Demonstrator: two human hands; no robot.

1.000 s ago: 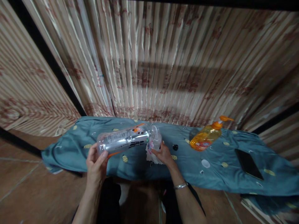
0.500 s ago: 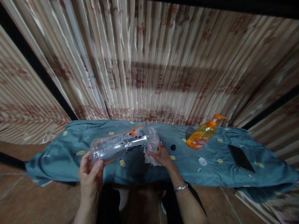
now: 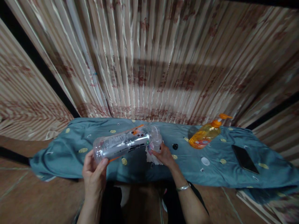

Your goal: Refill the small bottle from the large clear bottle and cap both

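Observation:
My left hand point(image 3: 94, 168) is closed around the base of a large clear plastic bottle point(image 3: 121, 143) with an orange-edged printed label. The bottle lies tilted on its side, its narrow end towards the right. At that end my right hand point(image 3: 163, 154) grips a smaller clear plastic bottle point(image 3: 156, 137). The two bottles meet or overlap there; whether their mouths touch, I cannot tell. A torn whitish scrap point(image 3: 152, 158) hangs or lies below the small bottle, partly behind my right fingers.
On the blue-green cloth point(image 3: 137, 172) stand or lie an orange pump bottle point(image 3: 205, 135), a small black cap-like object point(image 3: 175, 146), a white oval disc point(image 3: 205, 161) and a flat black phone-like slab point(image 3: 244, 158). Dark posts and a striped curtain point(image 3: 158, 62) surround the surface.
The view has shifted slightly, so everything sits a little farther right. Both hands keep their grips, and the bottles hold nearly the same pose.

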